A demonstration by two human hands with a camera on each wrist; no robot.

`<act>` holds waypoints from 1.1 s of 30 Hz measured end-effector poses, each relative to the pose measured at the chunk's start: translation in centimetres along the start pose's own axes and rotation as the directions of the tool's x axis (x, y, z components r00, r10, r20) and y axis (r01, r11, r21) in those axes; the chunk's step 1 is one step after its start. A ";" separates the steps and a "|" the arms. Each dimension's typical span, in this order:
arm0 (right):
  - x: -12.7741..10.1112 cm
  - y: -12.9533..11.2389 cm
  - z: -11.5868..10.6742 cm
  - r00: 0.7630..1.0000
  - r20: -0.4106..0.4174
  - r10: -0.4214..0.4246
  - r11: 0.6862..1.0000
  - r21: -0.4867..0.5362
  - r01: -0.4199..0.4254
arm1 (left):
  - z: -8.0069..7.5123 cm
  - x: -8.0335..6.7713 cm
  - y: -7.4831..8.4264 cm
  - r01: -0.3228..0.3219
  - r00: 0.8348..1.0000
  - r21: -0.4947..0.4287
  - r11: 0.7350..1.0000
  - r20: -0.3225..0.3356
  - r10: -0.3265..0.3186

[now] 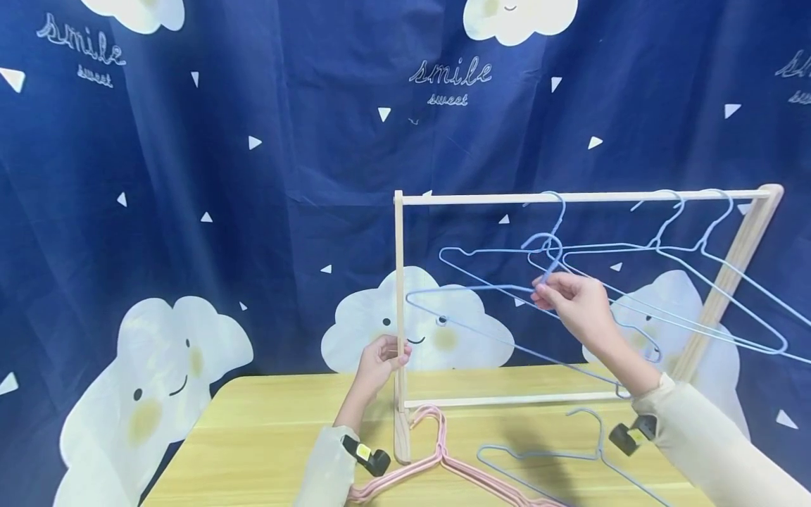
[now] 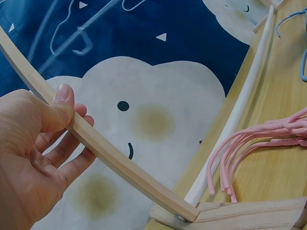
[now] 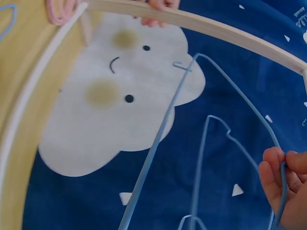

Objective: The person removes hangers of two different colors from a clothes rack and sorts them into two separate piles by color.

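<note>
We see even, soft indoor light and no glare. On the table (image 1: 266,422) a faint shadow lies near its front edge, under the right sleeve (image 1: 709,436). Both wrist views bend the straight rack post (image 2: 120,163) into curves, and the close fingers (image 3: 271,179) look slightly soft

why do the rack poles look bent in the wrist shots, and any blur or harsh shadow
Both wrist views show wide-lens distortion: the wooden upright and white bottom rail curve. In the head view they run straight, lighting is even, and the blue hanger casts only a soft shadow. No blur.
</note>
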State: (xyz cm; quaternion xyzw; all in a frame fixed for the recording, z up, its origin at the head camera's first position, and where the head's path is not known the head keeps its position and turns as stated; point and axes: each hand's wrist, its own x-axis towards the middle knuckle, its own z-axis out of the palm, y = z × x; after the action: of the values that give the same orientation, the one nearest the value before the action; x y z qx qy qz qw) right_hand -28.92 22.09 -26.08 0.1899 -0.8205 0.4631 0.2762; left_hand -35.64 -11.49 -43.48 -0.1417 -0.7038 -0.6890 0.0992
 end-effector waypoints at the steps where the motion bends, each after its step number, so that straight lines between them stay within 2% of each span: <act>1: -0.5 0.3 -0.2 1.000 0.008 0.000 1.000 -0.012 0.000 | 0.0 0.0 0.0 0.005 1.000 0.001 1.000 0.000 -0.005; 8: -3.6 3.2 -1.6 0.996 0.083 0.022 0.999 -0.030 -0.019 | 0.1 0.1 0.0 0.008 1.000 0.009 1.000 -0.001 -0.008; 12: -5.5 4.8 -2.6 0.989 0.143 0.048 0.996 -0.079 -0.037 | 0.1 0.1 0.0 0.012 1.000 0.006 1.000 -0.001 -0.012; 17: -7.7 6.4 -3.8 0.979 0.198 0.045 0.995 -0.091 -0.028 | 0.2 0.2 0.1 0.016 1.000 0.015 1.000 -0.004 -0.015; 23: -10.1 8.3 -4.8 0.959 0.249 0.139 0.989 -0.080 -0.122 | 0.1 0.2 0.0 0.006 1.000 0.008 1.000 -0.001 -0.006; 27: -11.2 9.4 -5.4 0.926 0.304 0.223 0.975 -0.056 -0.217 | 0.1 0.2 0.0 0.004 1.000 0.009 1.000 -0.003 -0.004; 33: -12.5 10.3 -6.0 0.829 0.393 0.398 0.910 -0.056 -0.410 | 0.1 0.2 -0.1 0.012 1.000 0.012 1.000 -0.007 -0.012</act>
State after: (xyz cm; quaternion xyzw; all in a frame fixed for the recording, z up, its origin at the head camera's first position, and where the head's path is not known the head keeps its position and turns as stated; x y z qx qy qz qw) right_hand -23.43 33.07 -38.16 0.1061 -0.8733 0.4754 -0.0026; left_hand -35.89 -11.38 -43.51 -0.1346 -0.7086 -0.6856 0.0985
